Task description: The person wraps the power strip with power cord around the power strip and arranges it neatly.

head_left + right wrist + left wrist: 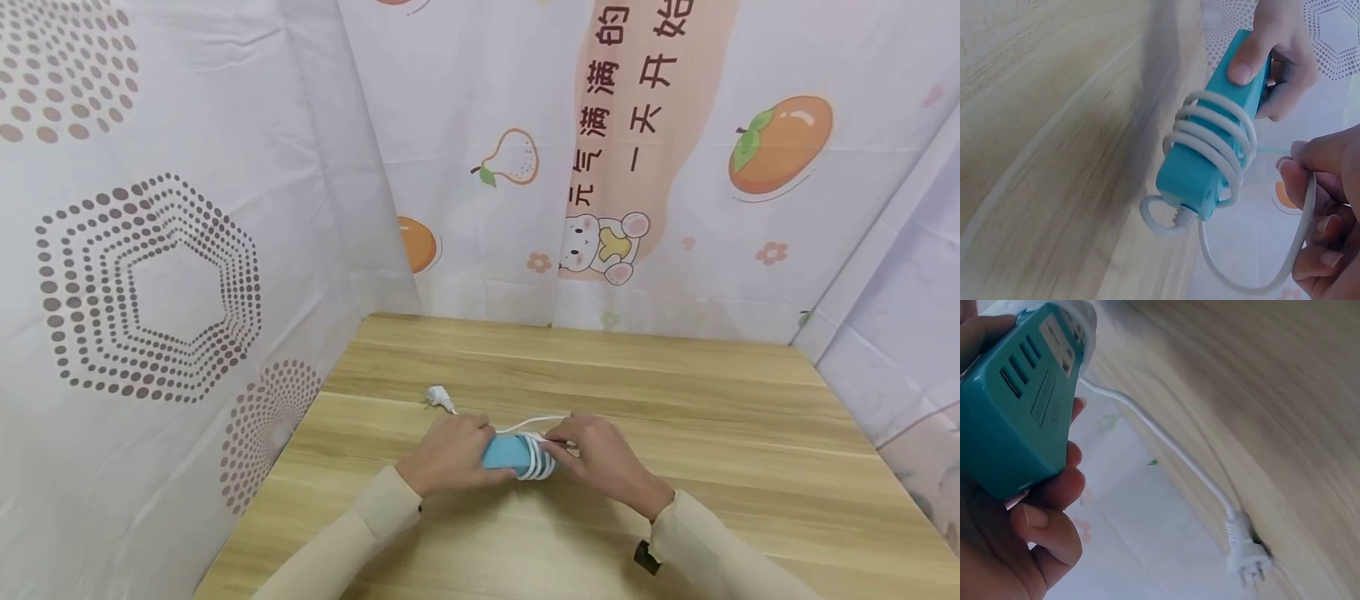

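Note:
A teal power strip (504,454) with a white cord wound several times round one end is in front of me. My left hand (452,456) grips its other end, thumb on one face and fingers round the opposite side. Slots and sockets show on the strip (1025,403) in the left wrist view. My right hand (600,460) pinches the cord between thumb and forefinger, beside the wound end. In the right wrist view, the coils (1213,128) lie side by side, and a loop of cord hangs below my right hand (1332,200). The cord's white plug (440,397) is beyond my left hand.
A wood-grain table (675,392) lies under the hands. White printed curtains (480,225) hang along its back edge and left side, with another pale curtain (892,358) at the right. A small black object (647,557) shows at the right sleeve.

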A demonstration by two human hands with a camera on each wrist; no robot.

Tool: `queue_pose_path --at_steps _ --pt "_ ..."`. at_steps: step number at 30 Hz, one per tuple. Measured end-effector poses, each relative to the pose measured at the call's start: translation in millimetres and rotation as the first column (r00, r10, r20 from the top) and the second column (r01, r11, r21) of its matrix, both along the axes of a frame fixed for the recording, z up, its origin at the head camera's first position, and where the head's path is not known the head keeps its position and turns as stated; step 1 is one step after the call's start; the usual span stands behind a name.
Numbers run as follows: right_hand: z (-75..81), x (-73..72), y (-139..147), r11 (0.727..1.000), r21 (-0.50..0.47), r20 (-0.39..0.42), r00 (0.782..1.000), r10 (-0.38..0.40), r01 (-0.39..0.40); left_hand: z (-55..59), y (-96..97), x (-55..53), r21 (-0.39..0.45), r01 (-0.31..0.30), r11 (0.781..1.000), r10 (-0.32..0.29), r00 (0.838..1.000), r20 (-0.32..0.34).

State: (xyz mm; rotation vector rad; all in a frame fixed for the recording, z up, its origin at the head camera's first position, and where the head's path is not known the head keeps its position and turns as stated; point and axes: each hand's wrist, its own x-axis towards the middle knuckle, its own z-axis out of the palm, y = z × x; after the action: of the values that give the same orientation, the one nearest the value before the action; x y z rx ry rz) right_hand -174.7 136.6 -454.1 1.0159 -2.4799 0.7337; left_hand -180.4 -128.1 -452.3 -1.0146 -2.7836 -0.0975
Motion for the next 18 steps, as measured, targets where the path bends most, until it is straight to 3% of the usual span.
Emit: queue_pose_path --at_steps 12,18 --pt "3.7 1.4 -3.3 0.999 -0.043 0.011 1.0 0.012 -0.011 -2.7 -1.4 -5.5 0.017 -0.078 0.997 0.079 0.993 -0.092" --pt "1.5 1.3 -0.9 0.997 -0.08 0.02 1.0 0.009 -0.008 -2.2 -4.0 -7.1 0.068 -0.082 0.994 0.086 0.994 -0.072"
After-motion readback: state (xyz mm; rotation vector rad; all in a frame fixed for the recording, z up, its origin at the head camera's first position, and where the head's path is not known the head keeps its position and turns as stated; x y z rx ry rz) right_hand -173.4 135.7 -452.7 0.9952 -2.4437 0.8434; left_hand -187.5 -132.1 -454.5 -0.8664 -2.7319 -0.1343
